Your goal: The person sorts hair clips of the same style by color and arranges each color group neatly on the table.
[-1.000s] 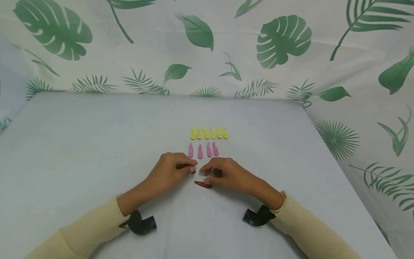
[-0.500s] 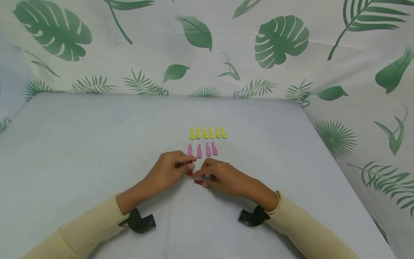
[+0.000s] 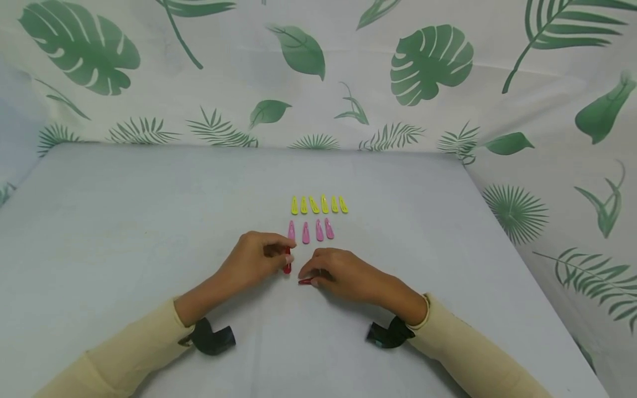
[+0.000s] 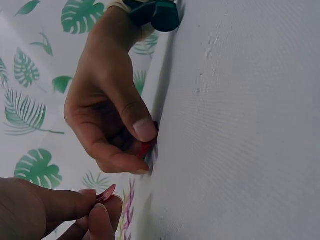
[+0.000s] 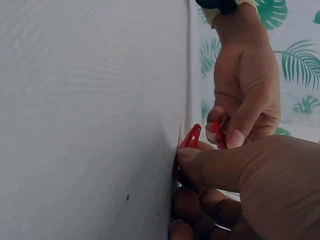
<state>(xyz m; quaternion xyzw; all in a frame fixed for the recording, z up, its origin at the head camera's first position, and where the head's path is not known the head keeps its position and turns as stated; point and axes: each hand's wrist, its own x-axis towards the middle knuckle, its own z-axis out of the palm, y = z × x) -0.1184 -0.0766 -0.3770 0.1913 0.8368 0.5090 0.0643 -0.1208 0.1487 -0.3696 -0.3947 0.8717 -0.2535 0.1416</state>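
Observation:
My left hand (image 3: 256, 257) pinches a red snap hair clip (image 3: 287, 262) between thumb and fingers, just below the leftmost pink clip. In the left wrist view that clip (image 4: 105, 194) juts from the fingertips. To the right, my right hand (image 3: 343, 273) holds a second red hair clip (image 3: 306, 281) low against the table, its tip pointing left. The right wrist view shows this clip (image 5: 191, 137) under the thumb, with the left hand (image 5: 247, 90) behind it. Beyond the hands lie a row of pink hair clips (image 3: 306, 232) and a row of yellow hair clips (image 3: 324, 204).
A pale cloth-covered table (image 3: 149, 221) spreads under both hands. Behind it hangs a white leaf-print cloth (image 3: 348, 66), which also runs down the right side. Black wrist cameras (image 3: 213, 338) are strapped at both sleeves.
The left hand's red clip has swung upright below the leftmost pink clip, then shifted slightly left and nearer. My right hand has drawn its red clip further into its fingers, moving a little left.

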